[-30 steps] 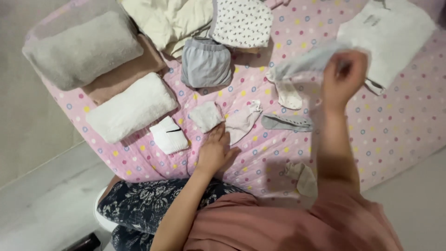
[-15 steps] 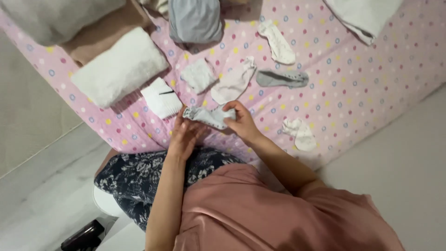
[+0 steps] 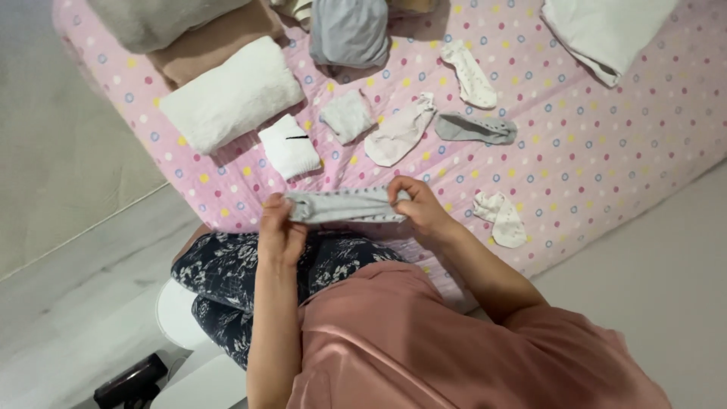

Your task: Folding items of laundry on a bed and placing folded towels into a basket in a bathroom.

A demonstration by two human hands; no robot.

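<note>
A light grey dotted sock (image 3: 344, 205) is stretched flat between my two hands, just above my lap at the near edge of the pink dotted bedspread (image 3: 591, 151). My left hand (image 3: 279, 227) pinches its left end and my right hand (image 3: 415, 207) pinches its right end. Beyond them lie a folded white sock with a black mark (image 3: 289, 146), a small folded grey sock (image 3: 347, 116), a pale pink sock (image 3: 400, 132), a dark grey sock (image 3: 475, 128), a white dotted sock (image 3: 469, 73) and a cream sock (image 3: 503, 218).
Folded towels are stacked at the back left: white (image 3: 231, 95), tan (image 3: 219, 34) and grey (image 3: 151, 19). Folded grey underwear (image 3: 350, 30) and a white garment (image 3: 606, 30) lie further back. A dark object (image 3: 129, 382) rests on the pale floor at lower left.
My right hand brought the grey sock down from mid-air to my left hand. Both hands have now pulled it out straight and flat between them.
</note>
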